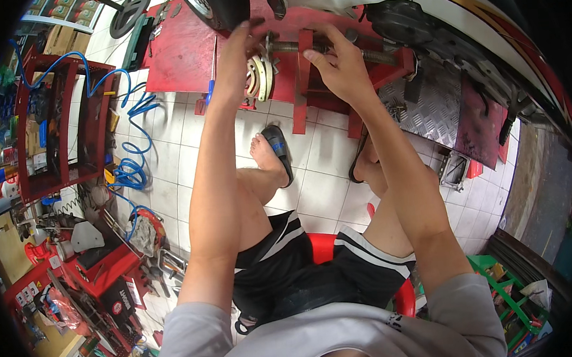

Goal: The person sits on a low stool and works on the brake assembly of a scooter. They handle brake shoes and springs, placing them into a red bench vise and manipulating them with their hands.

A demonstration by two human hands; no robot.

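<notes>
Work at the threaded rod (pixel 284 46) crossing the red upright (pixel 299 96) seems in hand, probably calling next for steady grip: right hand (pixel 345 67) just rightward, fingers apart; left hand (pixel 235 60) leftward, hold unclear.

I note one view, a wide fisheye worn on the person's head, facing down. Nearest it, along the lower edge, is the shirt (pixel 334 329); the hands (pixel 346 70) and red bench (pixel 174 67) lie farther off, toward the top.
</notes>
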